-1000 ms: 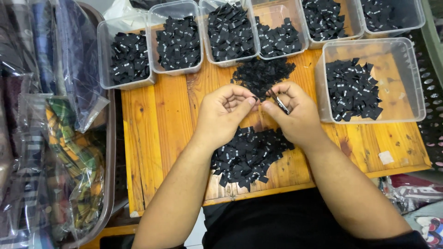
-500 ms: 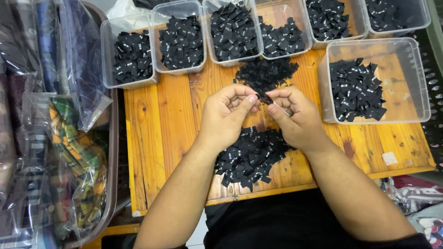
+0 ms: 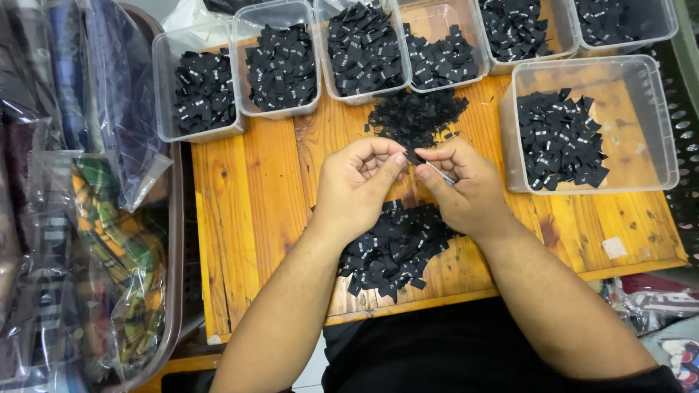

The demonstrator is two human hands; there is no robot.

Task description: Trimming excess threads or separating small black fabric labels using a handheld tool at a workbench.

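Observation:
My left hand (image 3: pixel 360 185) and my right hand (image 3: pixel 466 191) meet over the middle of a wooden table (image 3: pixel 255 196). Both pinch one small black fabric label (image 3: pixel 413 156) between thumbs and fingertips. A thin metal tool (image 3: pixel 439 173), perhaps small scissors, lies in my right palm. Under my wrists sits a near pile of black labels (image 3: pixel 397 247). A second loose pile (image 3: pixel 415 116) lies just beyond my fingers.
Several clear plastic tubs of black labels line the far edge (image 3: pixel 280 65). A larger tub (image 3: pixel 593 124) with fewer labels stands at the right. At the left, a brown bin (image 3: pixel 175 306) holds bagged plaid and dark fabric (image 3: pixel 102 240). A black perforated crate (image 3: pixel 684 145) borders the right.
The view has shifted slightly. My hands stay together at the same spot, fingers working the label; the fingertips have closed a little tighter on it.

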